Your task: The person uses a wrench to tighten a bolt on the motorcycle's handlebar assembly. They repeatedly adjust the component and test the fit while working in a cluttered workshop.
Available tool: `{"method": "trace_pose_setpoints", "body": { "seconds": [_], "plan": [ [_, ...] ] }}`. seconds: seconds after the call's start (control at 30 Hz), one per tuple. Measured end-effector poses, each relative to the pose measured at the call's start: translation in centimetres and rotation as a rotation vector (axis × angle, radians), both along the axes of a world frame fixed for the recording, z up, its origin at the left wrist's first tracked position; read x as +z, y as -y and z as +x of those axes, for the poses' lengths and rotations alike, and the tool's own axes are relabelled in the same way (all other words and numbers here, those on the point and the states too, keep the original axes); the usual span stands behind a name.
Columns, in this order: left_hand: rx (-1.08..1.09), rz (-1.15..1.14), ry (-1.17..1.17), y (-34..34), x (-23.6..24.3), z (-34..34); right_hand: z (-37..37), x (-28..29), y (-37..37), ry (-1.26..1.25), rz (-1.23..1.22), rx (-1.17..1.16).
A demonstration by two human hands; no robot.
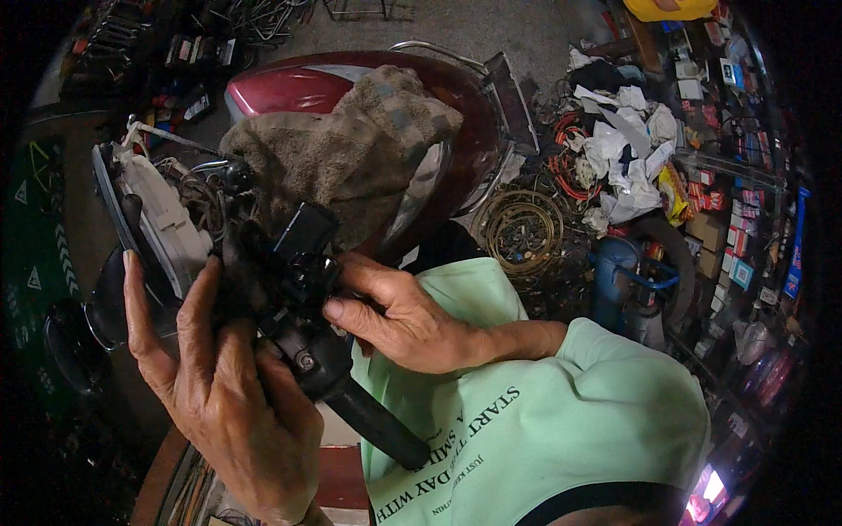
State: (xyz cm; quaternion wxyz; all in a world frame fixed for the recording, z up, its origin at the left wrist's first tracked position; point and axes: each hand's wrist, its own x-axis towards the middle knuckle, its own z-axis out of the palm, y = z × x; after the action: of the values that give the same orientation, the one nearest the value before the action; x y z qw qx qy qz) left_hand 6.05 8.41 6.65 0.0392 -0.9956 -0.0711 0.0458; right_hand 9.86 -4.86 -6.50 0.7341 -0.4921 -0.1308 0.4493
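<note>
My left hand (pixel 232 412) is at the motorbike's handlebar (pixel 303 355). Its two outer fingers stretch toward the pale headlight housing (pixel 162 215); the others bend in against the bar, their tips partly hidden. My right hand (pixel 408 320) comes from the other side, thumb and forefinger closed on the black switch housing (pixel 311 276) on the bar. Above that housing stands a flat black box-shaped part (pixel 305 230). A black rubber grip (pixel 381 425) runs down toward my green shirt. Wires (pixel 197 197) show behind the headlight housing.
A brown towel (pixel 307 149) drapes over the red motorbike body (pixel 289 83). On the floor at right lie coiled cable (pixel 524 230), crumpled white paper (pixel 627 158) and a blue tank (pixel 616 272). Small boxes (pixel 728 237) line the right side. Tools (pixel 114 39) lie far left.
</note>
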Motion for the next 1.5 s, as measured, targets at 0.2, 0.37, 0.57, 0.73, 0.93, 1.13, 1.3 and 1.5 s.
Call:
{"method": "trace_pose_setpoints", "body": {
  "seconds": [0.2, 0.37, 0.57, 0.73, 0.93, 1.13, 1.3, 1.5],
  "plan": [
    [0.016, 0.017, -0.014, 0.3, 0.1, 0.2, -1.4, -1.3, -0.3, -0.08, 0.076, -0.152],
    [0.008, 0.004, -0.009, 0.2, 0.1, 0.1, -1.7, -1.0, -0.2, -0.251, 0.081, -0.176],
    [0.014, -0.02, 0.006, 0.2, 0.1, 0.2, -1.7, -1.5, 0.2, -0.134, 0.054, -0.172],
    [0.004, -0.022, 0.0, 0.1, 0.1, 0.1, -2.5, -1.9, -0.1, -0.105, 0.064, -0.246],
    [0.0, -0.015, 0.005, 0.0, -0.1, 0.0, -2.6, -1.6, -0.1, -0.056, 0.022, -0.247],
    [-0.018, -0.009, 0.021, 0.0, -0.1, 0.0, -2.5, -1.4, -0.1, -0.012, -0.001, -0.273],
    [0.012, -0.006, 0.024, 0.3, 0.1, 0.1, -2.2, -1.7, -0.2, 0.176, 0.041, -0.316],
    [0.05, -0.004, 0.03, 0.6, 0.4, 0.1, -1.1, -0.9, 0.2, 0.006, 0.018, -0.191]
  ]
}}
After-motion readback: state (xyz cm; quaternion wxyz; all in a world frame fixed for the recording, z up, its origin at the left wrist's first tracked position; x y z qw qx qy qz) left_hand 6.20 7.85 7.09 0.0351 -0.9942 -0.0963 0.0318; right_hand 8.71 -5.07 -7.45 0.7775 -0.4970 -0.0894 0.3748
